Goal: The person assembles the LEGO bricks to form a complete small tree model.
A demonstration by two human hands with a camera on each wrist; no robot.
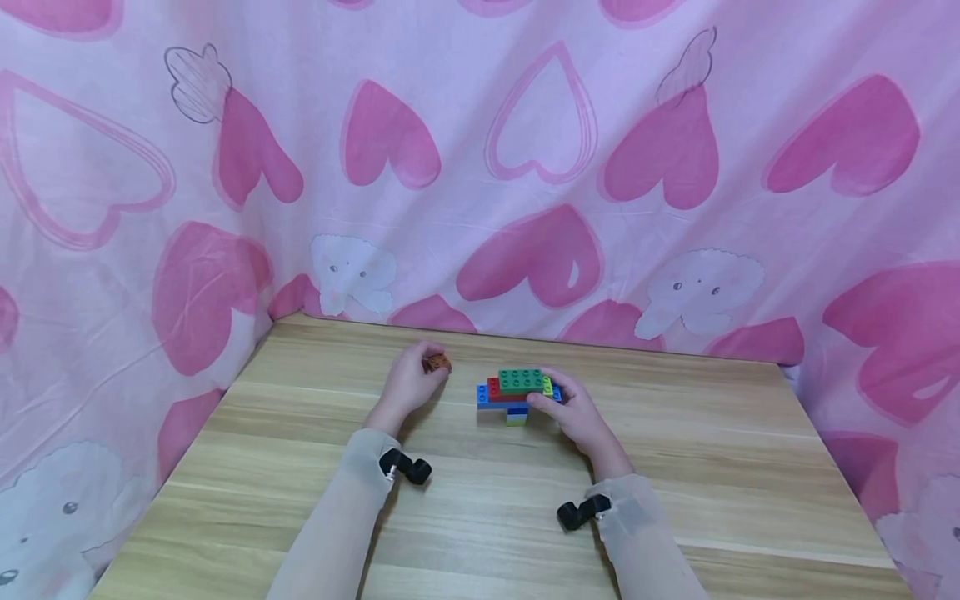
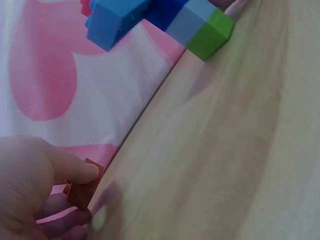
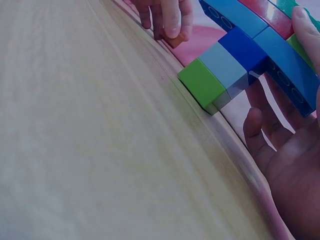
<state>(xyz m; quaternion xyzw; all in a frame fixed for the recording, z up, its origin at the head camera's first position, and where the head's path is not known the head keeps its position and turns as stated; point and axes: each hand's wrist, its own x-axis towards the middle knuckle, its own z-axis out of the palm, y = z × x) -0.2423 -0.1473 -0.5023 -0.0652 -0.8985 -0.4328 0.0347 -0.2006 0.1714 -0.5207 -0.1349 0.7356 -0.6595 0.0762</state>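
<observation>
My left hand (image 1: 407, 385) pinches a small orange-brown toy brick (image 1: 437, 363) between thumb and fingers, close to the tabletop. In the left wrist view the thumb presses on one face of that brick (image 2: 86, 187). To its right, my right hand (image 1: 576, 414) grips a toy-brick structure (image 1: 517, 398) by its right side, thumb in front. A green brick (image 1: 521, 381) tops it, over red and yellow-green bricks and a wide blue layer. Below is a narrow column of dark blue, light blue and green (image 3: 202, 82). Whether its foot touches the table I cannot tell.
The wooden table (image 1: 480, 500) runs back to a pink heart-patterned curtain (image 1: 525, 192), which also hangs at both sides. Each sleeved wrist carries a black camera mount (image 1: 405, 467).
</observation>
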